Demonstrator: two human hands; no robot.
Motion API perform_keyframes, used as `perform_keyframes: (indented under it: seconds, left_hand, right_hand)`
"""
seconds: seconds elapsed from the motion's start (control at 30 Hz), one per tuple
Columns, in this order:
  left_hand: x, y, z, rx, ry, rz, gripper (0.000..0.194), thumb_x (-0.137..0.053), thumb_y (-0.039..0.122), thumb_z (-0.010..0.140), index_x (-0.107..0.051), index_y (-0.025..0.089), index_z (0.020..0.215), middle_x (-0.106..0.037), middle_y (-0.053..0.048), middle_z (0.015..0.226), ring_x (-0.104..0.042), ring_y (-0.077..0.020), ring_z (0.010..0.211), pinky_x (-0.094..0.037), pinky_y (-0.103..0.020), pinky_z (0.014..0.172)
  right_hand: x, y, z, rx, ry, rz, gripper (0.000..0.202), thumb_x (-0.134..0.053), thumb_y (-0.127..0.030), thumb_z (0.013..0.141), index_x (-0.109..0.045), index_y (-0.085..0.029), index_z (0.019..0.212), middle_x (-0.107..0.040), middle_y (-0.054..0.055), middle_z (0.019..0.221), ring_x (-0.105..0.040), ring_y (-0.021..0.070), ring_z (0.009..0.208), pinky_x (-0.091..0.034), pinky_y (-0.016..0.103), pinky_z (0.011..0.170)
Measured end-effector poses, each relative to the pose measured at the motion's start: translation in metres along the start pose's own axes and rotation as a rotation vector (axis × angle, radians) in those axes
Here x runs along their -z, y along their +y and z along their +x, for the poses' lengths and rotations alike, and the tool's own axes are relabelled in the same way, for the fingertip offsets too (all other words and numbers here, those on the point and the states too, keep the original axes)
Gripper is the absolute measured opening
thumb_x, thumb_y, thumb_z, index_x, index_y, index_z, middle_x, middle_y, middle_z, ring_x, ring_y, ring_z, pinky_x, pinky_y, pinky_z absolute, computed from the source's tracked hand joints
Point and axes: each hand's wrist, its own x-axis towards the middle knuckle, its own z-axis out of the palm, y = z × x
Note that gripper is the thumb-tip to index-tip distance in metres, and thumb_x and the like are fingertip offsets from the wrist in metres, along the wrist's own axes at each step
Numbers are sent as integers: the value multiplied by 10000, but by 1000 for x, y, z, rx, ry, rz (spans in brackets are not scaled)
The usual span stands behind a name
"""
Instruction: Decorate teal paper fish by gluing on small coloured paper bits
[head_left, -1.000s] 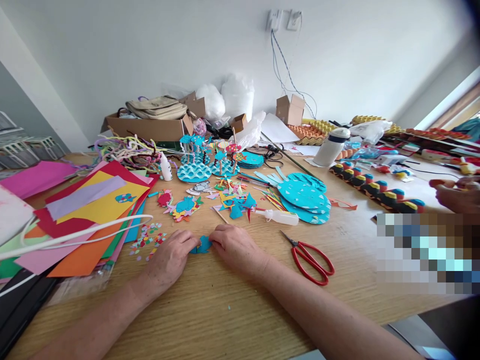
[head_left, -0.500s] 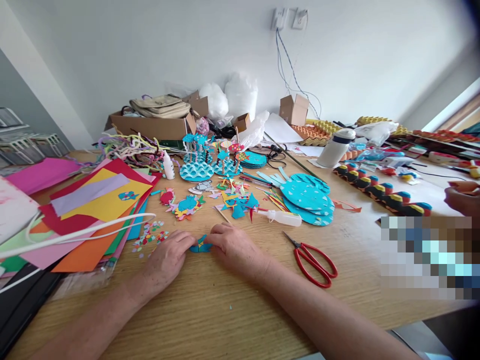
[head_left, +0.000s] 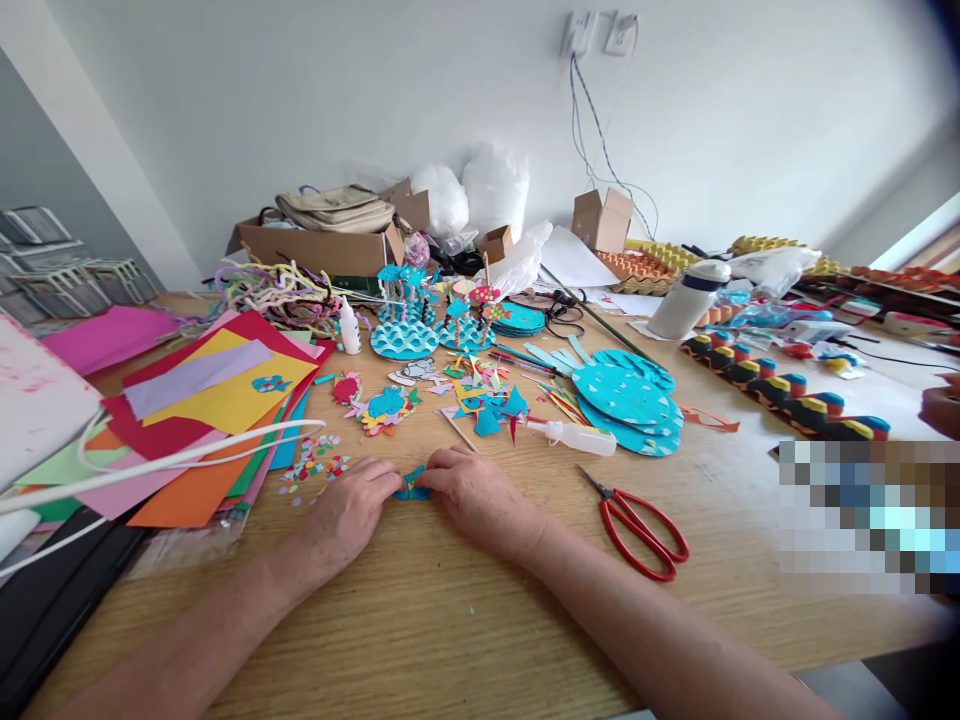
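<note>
A small blue paper piece [head_left: 414, 484] with a bit of yellow on it lies on the wooden table between my hands. My left hand [head_left: 358, 505] has its fingers closed on the piece's left end. The right end is under the fingertips of my right hand [head_left: 469, 490], also closed on it. Small coloured paper dots [head_left: 313, 465] are scattered just beyond my left hand. Past my hands are cut paper fish [head_left: 386, 403] and blue paper scraps [head_left: 491, 410]. A thin wooden stick [head_left: 457, 432] points toward my right hand.
Red-handled scissors [head_left: 643, 530] lie right of my right hand, below a glue bottle [head_left: 577, 437] and blue paper discs [head_left: 626, 395]. Coloured sheets [head_left: 180, 485] and a white cable [head_left: 187, 450] are at left. Another person's hand [head_left: 941, 408] shows at the right edge.
The view has shifted slightly, so the table's objects sit farther right in the picture. Both my hands remain at the blue paper piece.
</note>
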Motion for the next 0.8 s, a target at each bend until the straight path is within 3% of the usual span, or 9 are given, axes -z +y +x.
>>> perform_keyframes:
  seconds: [0.8]
  left_hand:
    - [-4, -3, 1, -23, 6, 1, 408, -279, -82, 677, -584, 157, 805, -609, -56, 856, -552, -179, 836, -455, -294, 751]
  right_hand:
    - [1, 3, 2, -1, 6, 53, 317, -425, -60, 799, -632, -211, 986, -587, 43, 892, -514, 142, 837, -370, 229, 765]
